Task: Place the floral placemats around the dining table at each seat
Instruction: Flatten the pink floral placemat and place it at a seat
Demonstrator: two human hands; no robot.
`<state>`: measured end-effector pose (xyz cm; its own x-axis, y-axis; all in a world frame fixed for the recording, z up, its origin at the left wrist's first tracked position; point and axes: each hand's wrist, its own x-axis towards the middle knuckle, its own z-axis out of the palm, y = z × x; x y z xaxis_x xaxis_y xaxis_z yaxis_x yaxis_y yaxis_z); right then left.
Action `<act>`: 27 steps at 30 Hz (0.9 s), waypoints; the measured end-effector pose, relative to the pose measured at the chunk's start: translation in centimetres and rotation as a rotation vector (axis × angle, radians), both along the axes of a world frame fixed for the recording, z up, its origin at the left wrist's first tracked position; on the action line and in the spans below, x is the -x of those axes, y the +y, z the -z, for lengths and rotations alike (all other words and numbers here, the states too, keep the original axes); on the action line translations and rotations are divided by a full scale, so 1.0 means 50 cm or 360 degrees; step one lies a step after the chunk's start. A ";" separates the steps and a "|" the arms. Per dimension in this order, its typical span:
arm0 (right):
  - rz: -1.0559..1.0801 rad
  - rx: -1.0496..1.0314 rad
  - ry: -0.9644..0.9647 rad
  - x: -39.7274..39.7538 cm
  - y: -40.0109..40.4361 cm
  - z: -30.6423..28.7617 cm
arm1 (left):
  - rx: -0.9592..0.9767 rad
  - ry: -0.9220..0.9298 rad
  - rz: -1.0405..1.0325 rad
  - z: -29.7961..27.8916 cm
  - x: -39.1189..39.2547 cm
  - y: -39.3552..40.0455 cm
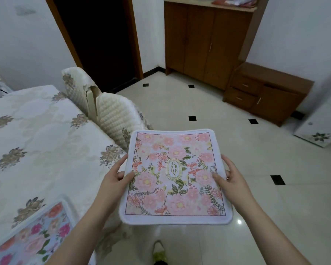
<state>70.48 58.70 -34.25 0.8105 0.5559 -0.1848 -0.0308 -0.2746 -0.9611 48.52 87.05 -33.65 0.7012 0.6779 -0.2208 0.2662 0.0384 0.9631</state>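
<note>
Gripping pink floral placemat (175,176) marked "GARDEN": left hand (114,177), right hand (232,177), fingers closed on edges

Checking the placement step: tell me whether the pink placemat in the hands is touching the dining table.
Apart. The head view shows the pink placemat held up between the left hand and right hand, over floor tiles, right of the dining table.

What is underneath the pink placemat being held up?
Under the pink placemat the fingers are hidden, thumbs on top; below it, floor tiles and a shoe. Any stacked mats beneath cannot be seen.
</note>
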 end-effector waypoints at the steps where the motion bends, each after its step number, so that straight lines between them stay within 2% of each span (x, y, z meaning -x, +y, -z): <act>1: 0.0009 0.0003 0.0004 -0.011 0.008 -0.002 | 0.0001 -0.0010 0.0005 0.002 -0.016 0.010; 12: 0.0153 0.0046 -0.0031 -0.139 0.120 -0.031 | 0.0127 -0.0066 0.0122 0.015 -0.191 0.158; 21: 0.0228 0.0065 0.0032 -0.249 0.150 -0.021 | 0.0048 -0.0006 0.0238 0.015 -0.332 0.205; 27: 0.0212 0.0100 0.0012 -0.395 0.175 -0.003 | -0.0056 0.0086 0.0259 0.021 -0.470 0.215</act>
